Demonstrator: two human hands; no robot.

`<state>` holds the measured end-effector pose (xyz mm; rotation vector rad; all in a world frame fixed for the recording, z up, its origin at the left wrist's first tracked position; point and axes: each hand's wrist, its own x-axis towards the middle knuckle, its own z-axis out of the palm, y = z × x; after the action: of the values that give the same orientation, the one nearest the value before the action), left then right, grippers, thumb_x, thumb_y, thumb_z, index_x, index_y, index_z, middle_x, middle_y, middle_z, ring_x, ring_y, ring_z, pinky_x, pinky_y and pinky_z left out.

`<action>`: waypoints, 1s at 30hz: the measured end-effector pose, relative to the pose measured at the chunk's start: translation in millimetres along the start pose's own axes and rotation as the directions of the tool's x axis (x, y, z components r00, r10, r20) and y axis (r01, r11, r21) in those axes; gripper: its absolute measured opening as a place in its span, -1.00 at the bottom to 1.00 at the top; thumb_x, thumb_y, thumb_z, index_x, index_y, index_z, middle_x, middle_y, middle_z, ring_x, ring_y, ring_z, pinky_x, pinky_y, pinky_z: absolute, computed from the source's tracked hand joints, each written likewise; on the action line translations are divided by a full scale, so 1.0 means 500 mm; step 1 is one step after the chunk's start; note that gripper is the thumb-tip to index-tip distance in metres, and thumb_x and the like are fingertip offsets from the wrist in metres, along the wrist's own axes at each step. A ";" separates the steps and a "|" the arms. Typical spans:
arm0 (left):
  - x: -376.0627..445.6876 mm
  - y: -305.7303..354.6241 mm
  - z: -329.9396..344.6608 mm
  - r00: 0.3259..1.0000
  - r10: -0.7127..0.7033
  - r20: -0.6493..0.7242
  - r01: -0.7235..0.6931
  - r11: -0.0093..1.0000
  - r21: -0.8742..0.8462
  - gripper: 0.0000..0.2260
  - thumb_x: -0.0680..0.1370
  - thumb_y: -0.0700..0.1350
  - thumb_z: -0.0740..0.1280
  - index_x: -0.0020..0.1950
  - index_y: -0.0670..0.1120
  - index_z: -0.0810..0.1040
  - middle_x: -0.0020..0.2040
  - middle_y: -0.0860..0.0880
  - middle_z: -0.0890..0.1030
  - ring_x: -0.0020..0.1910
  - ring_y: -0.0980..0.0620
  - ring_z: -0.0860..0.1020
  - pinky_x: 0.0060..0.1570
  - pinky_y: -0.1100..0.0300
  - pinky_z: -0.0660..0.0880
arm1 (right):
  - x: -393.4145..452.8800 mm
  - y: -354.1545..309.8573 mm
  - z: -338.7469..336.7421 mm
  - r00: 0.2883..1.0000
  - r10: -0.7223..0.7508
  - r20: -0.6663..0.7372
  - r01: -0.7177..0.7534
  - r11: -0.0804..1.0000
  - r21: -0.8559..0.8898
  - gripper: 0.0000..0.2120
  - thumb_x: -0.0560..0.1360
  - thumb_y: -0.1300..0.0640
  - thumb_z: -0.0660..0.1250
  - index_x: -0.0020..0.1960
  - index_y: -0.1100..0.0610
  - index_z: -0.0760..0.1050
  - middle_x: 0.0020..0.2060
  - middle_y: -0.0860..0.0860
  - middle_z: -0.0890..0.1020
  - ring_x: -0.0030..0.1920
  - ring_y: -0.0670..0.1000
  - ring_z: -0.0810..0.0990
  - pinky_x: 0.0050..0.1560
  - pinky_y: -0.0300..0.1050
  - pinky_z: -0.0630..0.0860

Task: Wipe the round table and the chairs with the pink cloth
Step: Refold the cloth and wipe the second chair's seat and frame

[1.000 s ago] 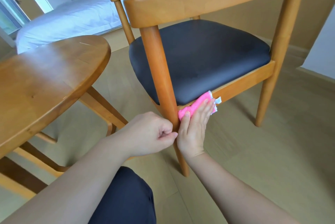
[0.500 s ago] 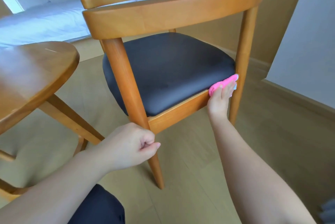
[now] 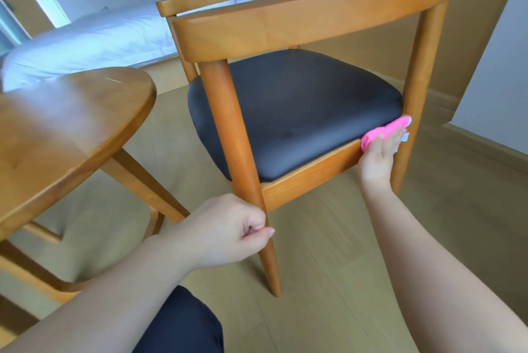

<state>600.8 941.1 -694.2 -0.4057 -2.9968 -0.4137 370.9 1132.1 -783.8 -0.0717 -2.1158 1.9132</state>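
A wooden chair (image 3: 308,21) with a dark padded seat stands in front of me. With straight fingers, my right hand (image 3: 378,156) presses the pink cloth (image 3: 385,131) flat against the seat's wooden side rail, close to the chair's right leg. A white tag sticks out of the cloth by my fingertips. My left hand (image 3: 228,231) is curled into a fist beside the chair's near left leg and holds nothing. The round wooden table (image 3: 65,124) is at the left.
A bed with white bedding (image 3: 85,41) lies behind the table and chair. A wall corner with a wooden skirting board (image 3: 485,141) stands close at the right. My dark-clothed knee (image 3: 183,324) is at the bottom. The floor is pale wood.
My right hand has slid the pink cloth along the seat rail from the near left leg to the right leg. My left fist has stayed beside the left leg.
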 end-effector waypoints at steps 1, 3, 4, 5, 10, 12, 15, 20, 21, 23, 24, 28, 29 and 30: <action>-0.004 0.001 -0.007 1.000 0.012 0.004 -0.012 1.000 -0.003 -0.59 0.51 0.06 0.26 -0.44 -0.11 0.24 -0.51 -0.04 0.35 -0.46 0.01 0.37 -0.45 0.12 0.36 | -0.011 0.006 0.006 1.000 -0.010 0.007 0.010 1.000 -0.007 -0.48 0.68 0.07 -0.12 0.56 0.13 -0.25 0.56 0.04 -0.18 0.54 -0.02 -0.22 0.51 -0.10 -0.27; -0.012 -0.005 -0.019 1.000 0.012 0.012 -0.012 1.000 -0.008 -0.60 0.51 0.04 0.27 -0.44 -0.12 0.26 -0.52 -0.03 0.35 -0.46 0.01 0.37 -0.45 0.14 0.34 | -0.051 0.007 0.028 0.998 -0.054 0.040 0.054 0.998 -0.006 -0.48 0.68 0.10 -0.12 0.55 0.17 -0.25 0.56 0.07 -0.19 0.54 0.00 -0.24 0.50 -0.13 -0.29; -0.015 -0.009 -0.023 1.000 0.008 0.010 -0.008 1.000 -0.013 -0.59 0.51 0.04 0.28 -0.44 -0.11 0.25 -0.52 -0.03 0.34 -0.47 0.00 0.37 -0.45 0.15 0.34 | -0.070 0.004 0.038 0.996 -0.086 0.035 0.086 0.996 -0.001 -0.48 0.68 0.11 -0.12 0.55 0.19 -0.26 0.55 0.07 -0.19 0.54 0.00 -0.24 0.49 -0.16 -0.31; -0.019 -0.014 -0.028 1.000 0.004 0.003 -0.004 1.000 -0.015 -0.59 0.51 0.03 0.29 -0.44 -0.11 0.24 -0.53 -0.02 0.32 -0.47 0.00 0.36 -0.46 0.15 0.34 | -0.086 0.003 0.046 0.992 -0.125 0.016 0.125 0.992 0.001 -0.47 0.67 0.11 -0.11 0.54 0.22 -0.26 0.55 0.07 -0.19 0.54 0.00 -0.25 0.47 -0.21 -0.32; -0.032 -0.031 -0.041 0.999 -0.012 -0.039 0.012 1.000 -0.016 -0.58 0.50 -0.02 0.31 -0.45 -0.08 0.18 -0.54 0.00 0.25 -0.49 0.01 0.31 -0.47 0.19 0.29 | -0.176 -0.003 0.088 0.970 -0.238 0.046 0.238 0.971 -0.005 -0.43 0.63 0.09 -0.11 0.53 0.30 -0.24 0.54 0.15 -0.19 0.54 0.06 -0.26 0.51 0.00 -0.29; -0.036 -0.036 -0.044 0.999 -0.007 -0.041 0.006 1.000 -0.029 -0.59 0.50 -0.04 0.31 -0.45 -0.07 0.19 -0.54 0.01 0.25 -0.50 0.02 0.31 -0.46 0.22 0.26 | -0.216 -0.007 0.102 0.953 -0.294 0.070 0.295 0.955 -0.006 -0.43 0.64 0.09 -0.12 0.52 0.31 -0.24 0.54 0.14 -0.18 0.53 0.04 -0.26 0.51 -0.03 -0.30; -0.040 -0.037 -0.048 1.000 0.015 -0.027 -0.017 0.999 -0.052 -0.59 0.50 -0.07 0.31 -0.46 -0.06 0.19 -0.54 0.02 0.24 -0.50 0.03 0.31 -0.44 0.27 0.24 | -0.271 -0.010 0.118 0.930 -0.347 0.122 0.353 0.935 -0.033 -0.41 0.62 0.04 -0.12 0.50 0.32 -0.24 0.51 0.15 -0.18 0.53 0.08 -0.25 0.49 -0.11 -0.31; -0.047 -0.037 -0.058 1.000 0.021 -0.017 -0.023 0.996 -0.091 -0.60 0.49 -0.10 0.31 -0.47 -0.09 0.20 -0.55 -0.01 0.25 -0.51 -0.01 0.31 -0.46 0.25 0.28 | -0.361 -0.006 0.136 0.856 -0.456 0.243 0.479 0.876 -0.046 -0.44 0.62 0.12 -0.06 0.49 0.34 -0.19 0.50 0.25 -0.15 0.53 0.22 -0.20 0.51 0.02 -0.27; -0.050 -0.039 -0.059 1.000 0.015 -0.016 -0.016 0.994 -0.104 -0.60 0.49 -0.09 0.30 -0.48 -0.09 0.20 -0.55 0.00 0.25 -0.52 -0.01 0.32 -0.46 0.26 0.28 | -0.371 -0.003 0.138 0.844 -0.472 0.254 0.498 0.866 -0.043 -0.45 0.62 0.13 -0.05 0.49 0.34 -0.18 0.50 0.25 -0.14 0.53 0.23 -0.20 0.51 0.05 -0.26; -0.055 -0.043 -0.063 1.000 0.003 -0.015 -0.004 0.992 -0.124 -0.60 0.50 -0.09 0.29 -0.48 -0.08 0.20 -0.55 0.00 0.25 -0.52 -0.01 0.33 -0.45 0.28 0.28 | -0.377 0.001 0.137 0.832 -0.489 0.262 0.516 0.855 -0.041 -0.45 0.62 0.14 -0.05 0.49 0.34 -0.18 0.50 0.26 -0.14 0.53 0.23 -0.19 0.52 0.08 -0.24; -0.056 -0.045 -0.064 1.000 -0.001 -0.014 -0.001 0.992 -0.129 -0.60 0.50 -0.09 0.29 -0.48 -0.07 0.20 -0.55 0.00 0.26 -0.52 -0.02 0.34 -0.45 0.28 0.29 | -0.376 0.002 0.136 0.828 -0.493 0.266 0.522 0.852 -0.046 -0.45 0.62 0.13 -0.06 0.49 0.34 -0.18 0.50 0.26 -0.14 0.53 0.23 -0.19 0.52 0.09 -0.23; -0.056 -0.047 -0.062 1.000 -0.002 -0.001 0.002 0.991 -0.131 -0.60 0.51 -0.06 0.28 -0.48 -0.07 0.22 -0.55 0.01 0.27 -0.51 -0.01 0.36 -0.45 0.27 0.31 | -0.375 0.003 0.135 0.825 -0.490 0.282 0.526 0.848 -0.064 -0.45 0.62 0.11 -0.06 0.50 0.34 -0.15 0.50 0.25 -0.13 0.53 0.21 -0.20 0.52 0.06 -0.25; -0.055 -0.046 -0.061 1.000 0.002 0.001 -0.002 0.991 -0.133 -0.60 0.51 -0.06 0.28 -0.48 -0.05 0.21 -0.55 0.01 0.28 -0.52 0.00 0.36 -0.45 0.29 0.30 | -0.375 0.002 0.137 0.827 -0.488 0.279 0.523 0.850 -0.065 -0.45 0.62 0.11 -0.06 0.50 0.34 -0.15 0.51 0.25 -0.13 0.53 0.21 -0.20 0.52 0.05 -0.25; -0.054 -0.045 -0.059 1.000 0.007 0.001 -0.007 0.991 -0.135 -0.60 0.51 -0.06 0.28 -0.48 -0.05 0.21 -0.55 0.01 0.28 -0.52 0.00 0.36 -0.45 0.30 0.30 | -0.376 0.001 0.138 0.829 -0.487 0.274 0.521 0.851 -0.065 -0.45 0.63 0.11 -0.06 0.50 0.33 -0.15 0.51 0.25 -0.13 0.53 0.21 -0.20 0.52 0.05 -0.25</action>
<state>622.0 905.3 -674.7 -0.4277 -2.9778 -0.6177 534.0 1022.8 -823.0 0.6728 -2.1306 1.5157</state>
